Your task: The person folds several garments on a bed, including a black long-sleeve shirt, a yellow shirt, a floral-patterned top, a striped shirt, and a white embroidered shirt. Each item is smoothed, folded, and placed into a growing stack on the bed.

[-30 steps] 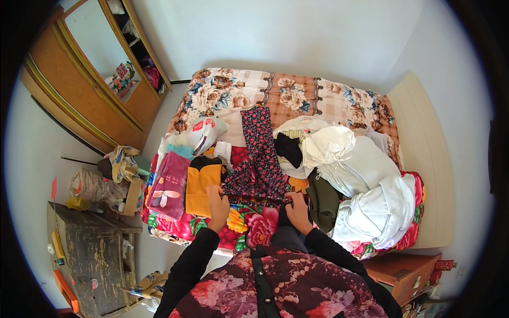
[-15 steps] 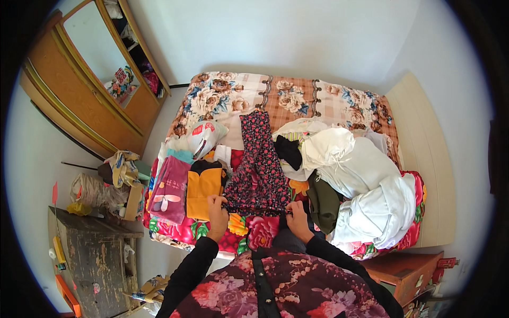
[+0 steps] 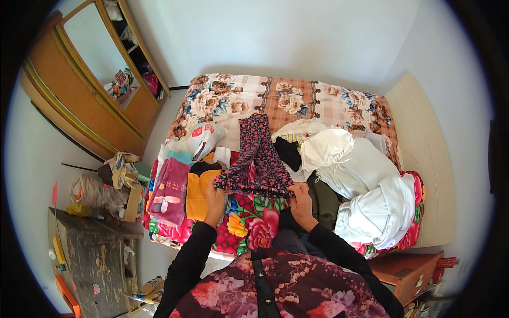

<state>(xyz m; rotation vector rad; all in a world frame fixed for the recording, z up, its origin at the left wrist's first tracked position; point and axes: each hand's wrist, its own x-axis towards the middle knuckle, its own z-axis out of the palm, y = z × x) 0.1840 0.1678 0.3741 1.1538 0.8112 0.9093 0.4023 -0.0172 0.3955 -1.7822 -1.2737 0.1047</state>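
Note:
Dark trousers with a pink flower print (image 3: 257,139) stretch lengthwise over the middle of the bed, the wide waist end toward me. My left hand (image 3: 214,204) grips the left corner of that end, and my right hand (image 3: 302,205) pinches the right corner. The near edge looks lifted a little off the red floral bedding (image 3: 260,230). By my left hand sits a folded yellow garment (image 3: 196,199), with a folded plum-coloured one (image 3: 168,185) left of it. An olive garment (image 3: 324,201) lies beside my right hand. My fingertips are partly hidden by the cloth.
White clothes (image 3: 366,164) are heaped on the bed's right side, with a small black garment (image 3: 288,152) at their left. A white plastic bag (image 3: 205,139) rests farther left. A mirrored wardrobe (image 3: 90,79), a worn wooden cabinet (image 3: 90,254) and a reddish cabinet (image 3: 405,270) stand around the bed.
Both hands have moved away from me and up, carrying the waist end of the trousers with them. More of the red bedding shows in front of me.

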